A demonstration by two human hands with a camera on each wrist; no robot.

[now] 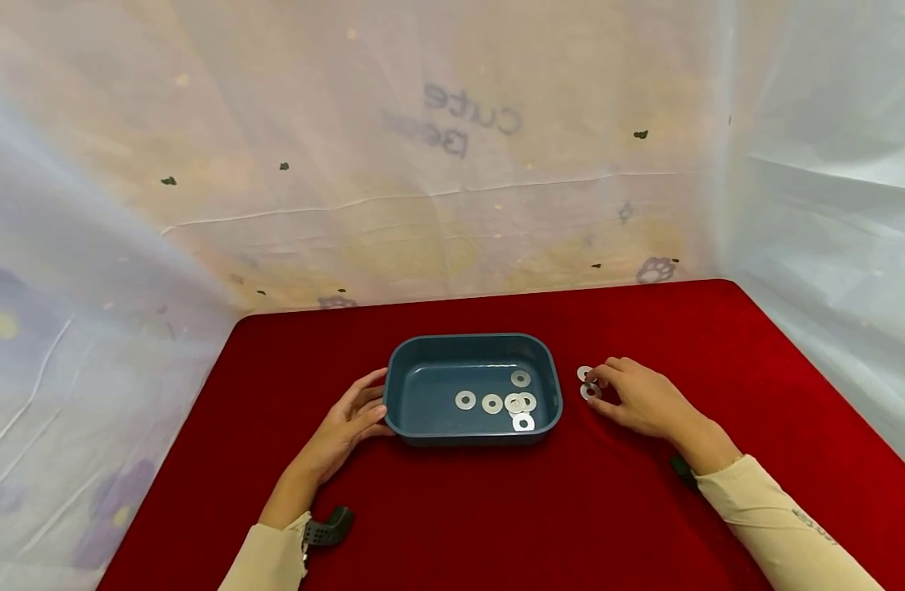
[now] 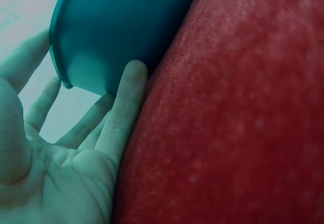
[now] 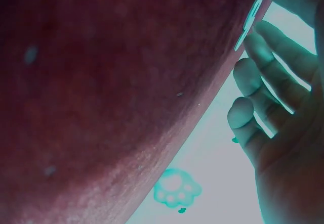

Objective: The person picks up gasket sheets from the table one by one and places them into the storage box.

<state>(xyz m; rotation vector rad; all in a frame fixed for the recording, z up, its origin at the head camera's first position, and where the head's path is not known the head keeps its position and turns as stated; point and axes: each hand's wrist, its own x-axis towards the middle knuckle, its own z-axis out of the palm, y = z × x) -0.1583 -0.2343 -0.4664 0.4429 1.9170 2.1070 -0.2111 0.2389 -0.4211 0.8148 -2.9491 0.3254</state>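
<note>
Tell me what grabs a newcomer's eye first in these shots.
A dark blue rectangular plastic tray sits mid-way on the bright red velvet tablecloth, with flat silver metal washers scattered inside toward its right end. The left hand rests against the tray's left wall, while the right hand fingers two loose silver washers on the cloth just right of the tray.

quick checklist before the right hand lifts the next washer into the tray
1. Left hand steadies blue tray: ok, fingers rest against its left wall.
2. Right hand on loose washers: ok, fingertips touch them on the red cloth.
3. One washer alone pinched: cannot tell.
4. Room in tray: ok, the washers in the tray leave its left half bare.
5. Path from washers to tray clear: ok.
</note>
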